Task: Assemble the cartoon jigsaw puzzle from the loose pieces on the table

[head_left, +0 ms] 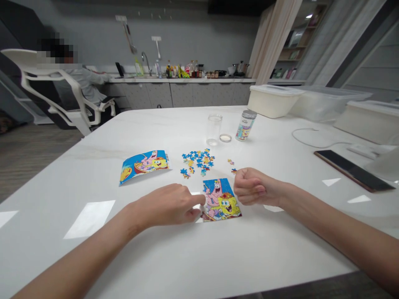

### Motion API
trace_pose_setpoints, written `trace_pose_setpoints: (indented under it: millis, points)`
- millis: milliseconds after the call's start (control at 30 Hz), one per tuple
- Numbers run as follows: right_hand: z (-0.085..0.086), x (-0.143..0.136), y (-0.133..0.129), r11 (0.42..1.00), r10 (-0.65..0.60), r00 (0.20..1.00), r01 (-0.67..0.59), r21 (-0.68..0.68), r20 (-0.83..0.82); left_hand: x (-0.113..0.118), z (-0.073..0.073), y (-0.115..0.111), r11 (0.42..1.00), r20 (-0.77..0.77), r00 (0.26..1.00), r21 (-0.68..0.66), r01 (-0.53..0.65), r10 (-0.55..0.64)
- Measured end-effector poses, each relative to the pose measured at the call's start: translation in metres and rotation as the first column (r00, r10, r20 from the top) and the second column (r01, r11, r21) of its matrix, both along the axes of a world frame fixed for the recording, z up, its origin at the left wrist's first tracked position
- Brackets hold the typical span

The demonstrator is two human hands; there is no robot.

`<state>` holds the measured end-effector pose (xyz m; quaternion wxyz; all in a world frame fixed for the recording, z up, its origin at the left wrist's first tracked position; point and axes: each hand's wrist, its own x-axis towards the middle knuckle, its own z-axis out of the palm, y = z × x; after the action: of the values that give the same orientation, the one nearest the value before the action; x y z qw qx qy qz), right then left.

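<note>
A partly assembled jigsaw puzzle (219, 201) lies flat on the white table, showing a pink starfish and a yellow sponge character. At its left edge is my left hand (174, 204), index finger and thumb curled toward each other. Whatever lies between those fingertips is too small to make out. My right hand (253, 187) is closed in a fist against the puzzle's right edge, with no object visible in it. Loose jigsaw pieces (199, 160) are heaped beyond the puzzle. A curved picture sheet (145, 165) with the same characters stands left of them.
Behind the pieces are a clear jar (214, 129), a round lid (225, 138) and a lidded picture jar (246, 125). A phone (353, 170), a cable (307, 139) and plastic bins (274, 101) occupy the right. Someone sits in a white chair (62, 79) at left.
</note>
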<state>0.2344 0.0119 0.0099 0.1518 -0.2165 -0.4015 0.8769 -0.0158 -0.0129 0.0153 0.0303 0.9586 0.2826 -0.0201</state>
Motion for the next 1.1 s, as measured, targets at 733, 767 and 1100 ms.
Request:
trace_pose_setpoints:
  millis: [733, 767, 1100]
  points:
    - [0.013, -0.031, -0.01, 0.521, -0.513, 0.66, -0.269, 0.81, 0.549, 0.004, -0.013, -0.006, 0.935, 0.195, 0.965, 0.342, 0.098, -0.173]
    - [0.016, -0.036, -0.009, 0.488, -0.512, 0.649, -0.318, 0.813, 0.562, 0.005, -0.012, -0.008, 0.926, 0.196, 0.963, 0.365, 0.101, -0.183]
    - [0.031, -0.084, 0.01, 0.501, -0.371, 0.744, -0.344, 0.794, 0.556, 0.003, -0.005, -0.006, 0.867, 0.154, 0.974, 0.493, 0.068, -0.164]
